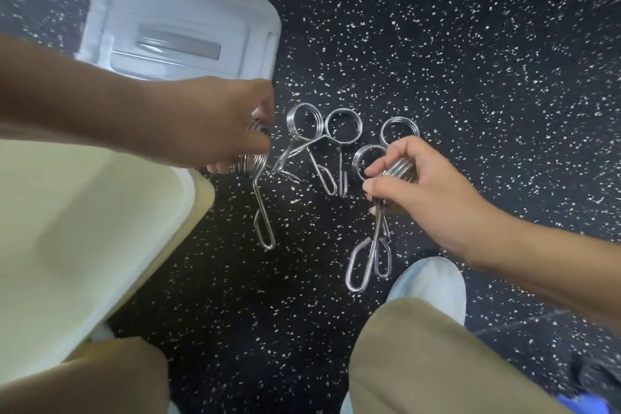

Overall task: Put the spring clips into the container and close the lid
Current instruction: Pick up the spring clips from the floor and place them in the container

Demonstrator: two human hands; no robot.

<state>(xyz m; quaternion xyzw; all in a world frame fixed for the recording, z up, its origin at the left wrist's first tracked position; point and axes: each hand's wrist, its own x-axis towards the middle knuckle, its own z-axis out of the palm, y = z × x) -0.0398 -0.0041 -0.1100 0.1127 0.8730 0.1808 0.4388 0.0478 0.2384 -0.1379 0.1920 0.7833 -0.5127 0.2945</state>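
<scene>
Several chrome spring clips (322,141) lie on the speckled black floor between my hands. My left hand (218,124) is closed on spring clips, one handle (263,222) hanging down from it. My right hand (413,188) grips a bundle of clips whose handles (369,255) dangle below the fingers. An open cream container (84,218) sits at the left, just under my left forearm. Its white lid (181,27) lies flat on the floor behind it.
My two knees in tan trousers (420,363) fill the bottom of the view, with a pale shoe (433,282) below my right hand. The dark speckled floor (470,60) stretches to the right.
</scene>
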